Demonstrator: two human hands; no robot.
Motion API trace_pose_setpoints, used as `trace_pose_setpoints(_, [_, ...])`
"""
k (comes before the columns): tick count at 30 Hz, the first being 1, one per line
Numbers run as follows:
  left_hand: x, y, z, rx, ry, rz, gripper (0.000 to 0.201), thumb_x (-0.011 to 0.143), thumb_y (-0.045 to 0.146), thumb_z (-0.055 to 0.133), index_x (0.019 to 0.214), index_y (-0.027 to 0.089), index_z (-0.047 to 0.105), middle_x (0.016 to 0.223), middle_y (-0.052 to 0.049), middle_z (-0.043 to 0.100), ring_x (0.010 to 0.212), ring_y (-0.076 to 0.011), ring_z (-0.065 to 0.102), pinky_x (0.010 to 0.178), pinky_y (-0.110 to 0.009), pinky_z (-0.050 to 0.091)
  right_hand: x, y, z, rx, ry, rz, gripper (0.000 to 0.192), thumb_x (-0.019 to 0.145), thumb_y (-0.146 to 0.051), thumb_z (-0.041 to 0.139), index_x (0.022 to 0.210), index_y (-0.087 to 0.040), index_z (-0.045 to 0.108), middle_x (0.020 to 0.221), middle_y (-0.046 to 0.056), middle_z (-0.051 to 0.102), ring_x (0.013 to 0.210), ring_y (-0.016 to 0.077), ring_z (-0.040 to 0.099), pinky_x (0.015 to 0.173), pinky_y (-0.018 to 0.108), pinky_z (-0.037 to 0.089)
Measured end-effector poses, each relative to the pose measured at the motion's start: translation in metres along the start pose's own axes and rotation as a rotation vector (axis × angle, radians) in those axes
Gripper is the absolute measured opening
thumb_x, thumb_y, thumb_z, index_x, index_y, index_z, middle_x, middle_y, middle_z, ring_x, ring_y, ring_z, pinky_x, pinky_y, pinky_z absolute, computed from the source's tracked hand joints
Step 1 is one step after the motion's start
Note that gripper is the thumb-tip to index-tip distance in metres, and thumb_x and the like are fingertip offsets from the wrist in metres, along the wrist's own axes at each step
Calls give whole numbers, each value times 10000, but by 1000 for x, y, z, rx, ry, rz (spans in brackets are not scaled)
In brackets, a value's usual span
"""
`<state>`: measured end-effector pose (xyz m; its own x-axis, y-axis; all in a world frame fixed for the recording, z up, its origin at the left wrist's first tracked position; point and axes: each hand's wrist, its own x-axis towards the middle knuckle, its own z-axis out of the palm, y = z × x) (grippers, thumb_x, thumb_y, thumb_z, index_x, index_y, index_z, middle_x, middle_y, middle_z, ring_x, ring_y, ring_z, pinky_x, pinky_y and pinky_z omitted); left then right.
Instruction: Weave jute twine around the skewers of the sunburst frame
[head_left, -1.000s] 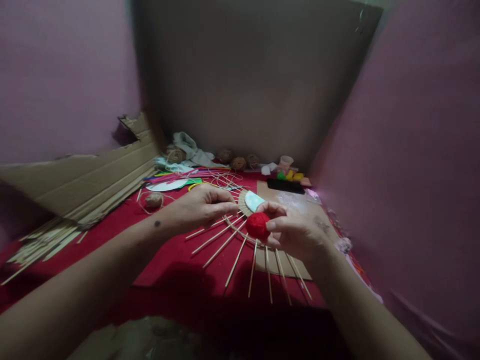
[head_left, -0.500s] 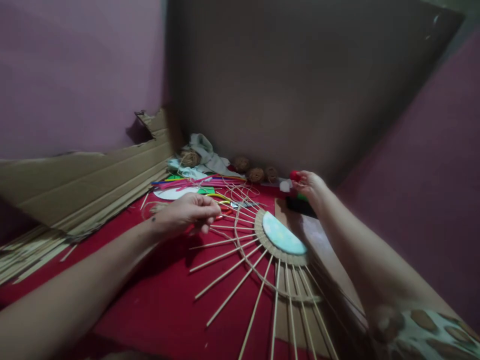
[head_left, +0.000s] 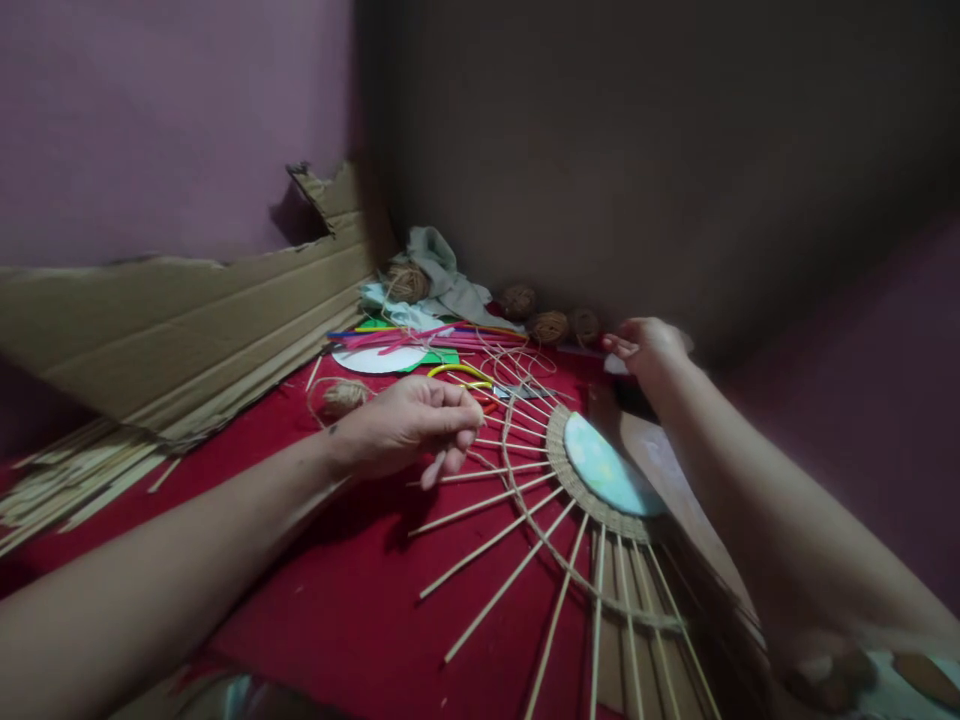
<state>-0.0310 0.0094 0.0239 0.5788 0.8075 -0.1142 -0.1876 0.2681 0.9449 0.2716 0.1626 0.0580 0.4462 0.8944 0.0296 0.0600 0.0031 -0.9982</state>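
A fan of thin wooden sticks (head_left: 487,545) lies on the red cloth (head_left: 337,600), radiating from a half-round woven disc with a pale blue face (head_left: 604,470). A twine ring (head_left: 559,560) is woven across the sticks. My left hand (head_left: 412,425) hovers over the fan's left sticks, thumb and forefinger pinched on a thin strand that shows red at the fingertips. My right hand (head_left: 649,350) reaches to the back of the cloth by a small white object (head_left: 616,366). Its palm faces away, so I cannot see if it holds anything.
Jute twine balls (head_left: 551,326) and a crumpled cloth (head_left: 442,270) sit along the back wall. Coloured strips and a white disc (head_left: 379,358) lie behind the fan, a small twine ball (head_left: 345,395) to the left. Torn cardboard (head_left: 187,320) and stick bundles (head_left: 67,480) line the left side.
My right hand carried a red yarn ball from above the fan to the back; the ball is now out of sight. The view has moved closer and rightwards. My left hand stays pinched.
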Motion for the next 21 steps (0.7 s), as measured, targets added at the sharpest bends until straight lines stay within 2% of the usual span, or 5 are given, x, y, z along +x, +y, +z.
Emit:
trace_pose_setpoints(3, [-2, 6, -2, -19, 12, 130, 123, 736, 201, 679, 770, 129, 586, 586, 13, 587, 451, -103, 574, 353, -185, 457, -37, -4, -3, -41, -40, 23, 122, 671, -90, 559, 688, -185, 484, 623, -1, 502, 563, 128, 577, 508, 251, 505])
trace_pose_setpoints(10, [-8, 24, -5, 5, 182, 435, 141, 678, 108, 691, 767, 123, 582, 679, 3, 608, 597, -97, 618, 542, -186, 502, -128, 1, -18, -355, -325, -37, 94, 626, -88, 641, 661, -159, 592, 570, 18, 562, 513, 129, 532, 491, 265, 447])
trace_pose_setpoints(13, [-9, 22, -6, 59, 211, 450, 216, 617, 68, 717, 780, 131, 590, 672, 24, 590, 591, -77, 598, 567, -175, 478, -149, 6, -26, -539, -361, -108, 81, 658, -135, 639, 724, -175, 614, 639, 23, 595, 578, 143, 546, 536, 269, 431])
trace_pose_setpoints(16, [-6, 16, -9, 200, 182, 412, 194, 641, 119, 716, 798, 141, 604, 656, 22, 590, 578, -76, 565, 558, -188, 450, -156, 15, -33, -759, -315, -183, 133, 651, -177, 658, 776, -183, 612, 732, 50, 625, 690, 188, 566, 603, 291, 409])
trace_pose_setpoints(21, [8, 2, -14, 728, 73, 304, 136, 702, 253, 683, 778, 140, 677, 729, -26, 626, 635, -111, 543, 611, -242, 425, -156, 35, -38, -1009, -300, -282, 207, 699, -294, 654, 864, -178, 608, 938, 121, 650, 880, 262, 573, 726, 327, 391])
